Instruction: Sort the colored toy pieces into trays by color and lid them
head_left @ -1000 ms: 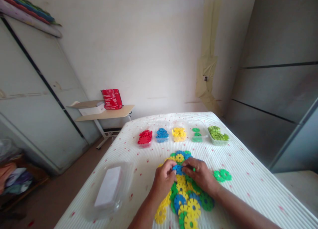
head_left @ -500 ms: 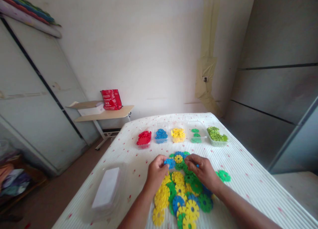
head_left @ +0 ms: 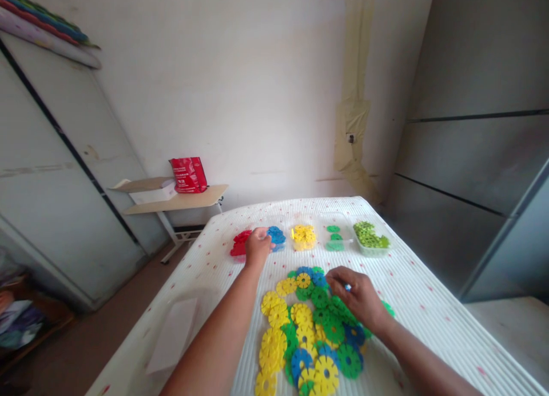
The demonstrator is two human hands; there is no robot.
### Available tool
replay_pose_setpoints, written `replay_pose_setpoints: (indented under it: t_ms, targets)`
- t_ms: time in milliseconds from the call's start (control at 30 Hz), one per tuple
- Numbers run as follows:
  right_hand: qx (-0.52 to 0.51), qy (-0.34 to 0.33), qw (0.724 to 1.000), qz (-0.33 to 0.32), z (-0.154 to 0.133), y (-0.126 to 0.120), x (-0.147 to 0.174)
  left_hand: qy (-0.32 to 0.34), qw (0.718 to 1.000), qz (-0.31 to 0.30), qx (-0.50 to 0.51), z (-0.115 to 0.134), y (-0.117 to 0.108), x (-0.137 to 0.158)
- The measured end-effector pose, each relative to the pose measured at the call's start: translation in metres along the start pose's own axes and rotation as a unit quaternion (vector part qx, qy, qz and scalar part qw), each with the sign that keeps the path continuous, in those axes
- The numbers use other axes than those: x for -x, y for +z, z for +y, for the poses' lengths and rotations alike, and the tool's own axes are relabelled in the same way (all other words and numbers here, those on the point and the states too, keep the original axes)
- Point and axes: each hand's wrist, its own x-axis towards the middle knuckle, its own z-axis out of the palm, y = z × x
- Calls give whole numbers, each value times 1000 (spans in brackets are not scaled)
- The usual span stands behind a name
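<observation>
My left hand (head_left: 258, 246) reaches to the near left side of a clear tub of blue notched plastic discs (head_left: 275, 236). Its fingers are bent together, and any disc in them cannot be told from the blue ones behind. Over the right of a loose pile of notched discs, my right hand (head_left: 354, 296) is closed, with a bit of a blue disc (head_left: 347, 288) showing between its fingers. The pile mixes yellow discs (head_left: 273, 344), green discs (head_left: 333, 329) and blue discs (head_left: 301, 361), many overlapping.
In the tub row are red pieces (head_left: 241, 242), yellow discs (head_left: 303, 237), a few green discs (head_left: 333, 229) and light-green pieces (head_left: 369, 236). A white rectangular thing (head_left: 174, 334) lies at left on the cloth-covered table. A side table (head_left: 201, 196) bears a red bag (head_left: 188, 175).
My left hand has moved forward and left from the pile to the blue tub, after holding a blue disc over the pile. My right hand stays near the pile's right side.
</observation>
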Motion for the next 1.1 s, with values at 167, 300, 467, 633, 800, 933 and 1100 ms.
replay_pose_setpoints:
  t_ms: [167, 300, 467, 633, 800, 933, 1100]
  targets:
    - [-2, 36, 998, 50, 15, -15, -4, 23, 998, -34, -41, -26, -19, 45]
    - [-59, 97, 989, 99, 26, -31, -11, 42, 988, -57, -135, -49, -43, 76]
    - [-55, 163, 985, 30, 50, -60, -12, 59, 977, -28, -204, -69, -60, 97]
    - [26, 226, 962, -153, 71, -87, 4, 94, 969, -32, -226, -76, -61, 101]
    - [21, 295, 913, -280, 67, -89, 14, 91, 969, -35, -226, -77, -62, 100]
    - [64, 269, 913, -301, 61, -80, 12, 81, 974, -32, -211, -78, -65, 98]
    - [70, 239, 915, -318, 66, -75, 12, 53, 980, -36, -188, -83, -68, 95]
